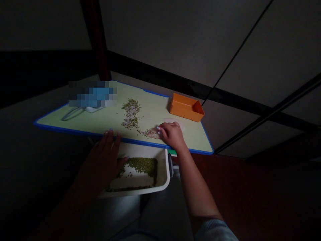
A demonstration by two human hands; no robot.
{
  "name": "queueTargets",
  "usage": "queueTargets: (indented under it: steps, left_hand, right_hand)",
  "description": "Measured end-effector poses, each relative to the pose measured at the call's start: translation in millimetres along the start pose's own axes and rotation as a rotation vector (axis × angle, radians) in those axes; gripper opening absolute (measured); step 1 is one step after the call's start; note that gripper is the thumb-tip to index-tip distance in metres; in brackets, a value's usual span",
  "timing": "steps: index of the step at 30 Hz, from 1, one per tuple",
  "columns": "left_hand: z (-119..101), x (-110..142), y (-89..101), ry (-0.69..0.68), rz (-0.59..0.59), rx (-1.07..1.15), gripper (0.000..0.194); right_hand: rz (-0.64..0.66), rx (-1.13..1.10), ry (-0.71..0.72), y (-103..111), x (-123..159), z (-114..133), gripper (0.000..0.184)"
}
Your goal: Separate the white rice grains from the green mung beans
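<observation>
My right hand [172, 134] rests on the pale yellow tabletop [150, 100], its fingers curled and pinched beside a thin trail of small reddish and green grains [151, 133]. Whether something sits between those fingertips I cannot make out. A larger scatter of green-brown grains [131, 112] lies to the left on the same top. In shadow, my left hand [104, 159] is open, fingers stretched toward the blue front edge and over the left part of a white tub [163, 180]. Inside the tub are many small green grains [142, 165].
An orange rectangular box [187, 112] stands at the tabletop's back right. At the left a blurred-out blue object [96, 95] sits on a white stand with a looped cable [71, 114]. Pale panels [188, 43] rise behind, and the reddish floor [225, 187] is at the right.
</observation>
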State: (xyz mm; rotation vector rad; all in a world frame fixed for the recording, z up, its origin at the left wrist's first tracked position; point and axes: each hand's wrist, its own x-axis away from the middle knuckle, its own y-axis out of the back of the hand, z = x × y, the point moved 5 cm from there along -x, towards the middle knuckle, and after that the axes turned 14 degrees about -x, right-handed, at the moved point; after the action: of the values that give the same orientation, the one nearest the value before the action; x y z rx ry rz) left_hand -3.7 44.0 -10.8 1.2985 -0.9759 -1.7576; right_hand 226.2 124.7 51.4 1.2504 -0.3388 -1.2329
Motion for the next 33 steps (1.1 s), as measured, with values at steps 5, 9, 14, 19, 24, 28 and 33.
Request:
queueTargets:
  steps: [5, 9, 14, 19, 24, 28, 33]
  left_hand:
    - [-0.4, 1.3, 1.7, -0.011, 0.015, -0.025, 0.077]
    - [-0.9, 2.0, 3.7, -0.012, 0.012, -0.047, 0.076]
    - [0.4, 1.8, 2.9, -0.005, 0.025, -0.036, 0.076]
    - [0.7, 2.4, 1.5, -0.020, 0.021, -0.036, 0.077]
    - [0.8, 2.2, 4.3, -0.006, 0.017, -0.041, 0.075]
    - [0.7, 0.2, 5.6, -0.007, 0.029, -0.045, 0.076]
    - [0.4, -1.2, 7.7, 0.002, 0.030, -0.049, 0.075]
  right_hand:
    - [-0.027, 0.028, -0.010, 1.5, 0.9, -0.1, 0.027]
    - [-0.056, 0.026, -0.012, 3.2, 2.3, -0.7, 0.028]
    - [-0.081, 0.019, -0.036, 4.6, 3.8, -2.9, 0.027]
    - [-0.105, 0.015, -0.046, 6.2, 4.9, -3.8, 0.025]
    - [-0.127, 0.010, -0.079, 8.0, 5.8, -4.9, 0.025]
    - [-0.139, 0.018, -0.101, 8.4, 6.3, -6.1, 0.025]
    - [-0.140, 0.044, -0.126, 8.3, 5.4, -7.2, 0.025]
